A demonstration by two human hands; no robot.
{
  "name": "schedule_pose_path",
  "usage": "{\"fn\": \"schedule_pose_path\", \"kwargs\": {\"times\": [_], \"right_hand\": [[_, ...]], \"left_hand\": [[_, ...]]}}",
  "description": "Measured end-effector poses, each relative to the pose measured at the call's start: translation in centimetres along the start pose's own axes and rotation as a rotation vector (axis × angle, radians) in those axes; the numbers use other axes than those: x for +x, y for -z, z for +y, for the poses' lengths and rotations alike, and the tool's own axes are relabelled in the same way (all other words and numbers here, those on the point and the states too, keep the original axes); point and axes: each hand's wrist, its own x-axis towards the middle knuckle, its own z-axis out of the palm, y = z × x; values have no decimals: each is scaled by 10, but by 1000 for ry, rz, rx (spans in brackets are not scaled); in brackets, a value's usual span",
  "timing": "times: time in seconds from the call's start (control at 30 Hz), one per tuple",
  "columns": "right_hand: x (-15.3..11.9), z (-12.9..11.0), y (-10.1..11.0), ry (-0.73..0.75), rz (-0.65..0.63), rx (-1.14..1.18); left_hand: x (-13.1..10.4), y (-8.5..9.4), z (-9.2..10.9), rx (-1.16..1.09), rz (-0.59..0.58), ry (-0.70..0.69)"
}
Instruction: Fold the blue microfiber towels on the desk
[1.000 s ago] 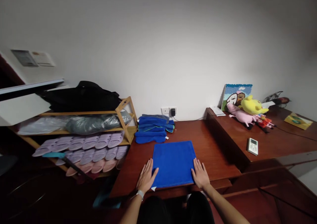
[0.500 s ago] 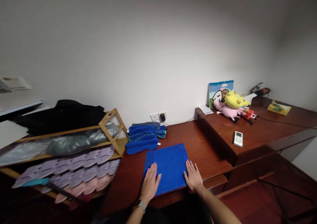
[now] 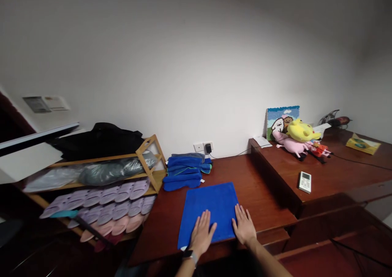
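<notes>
A blue towel (image 3: 211,203) lies spread flat near the front edge of the brown wooden table. My left hand (image 3: 202,233) rests flat on its front part, fingers stretched out, with a watch on the wrist. At the towel's right edge lies my right hand (image 3: 244,224), palm down and fingers apart, partly on the cloth and partly past its edge. A small white label shows at the towel's front left corner. Behind it, against the wall, sits a pile of folded blue towels (image 3: 185,173), one with green trim.
Left of the table stands a wooden shoe rack (image 3: 153,154) with purple and pink clogs (image 3: 122,191) and a black bag (image 3: 104,140) on top. On the raised right surface are a remote control (image 3: 305,182), plush toys (image 3: 290,143) and a tissue pack (image 3: 363,143). A black plug (image 3: 208,148) sits in the wall socket.
My left hand has slid right across the towel, from its left edge toward the middle front. My right hand stays at the right edge. The whole view has shifted slightly left.
</notes>
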Motion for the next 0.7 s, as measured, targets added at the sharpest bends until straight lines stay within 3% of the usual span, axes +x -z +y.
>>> {"fn": "schedule_pose_path", "kwargs": {"times": [0.1,0.2,0.27,0.37,0.7], "right_hand": [[-2,-1,2,-7,-4,0],[-3,-1,1,-11,-4,-17],[-2,-1,-1,-15,-8,-27],[-1,-1,-3,-20,-19,-41],[10,5,4,-33,-120,-66]], "left_hand": [[-33,19,-68,18,-5,134],[-58,29,-108,14,2,106],[-66,27,-114,28,50,86],[-67,21,-109,43,126,94],[-66,23,-103,10,162,82]]}}
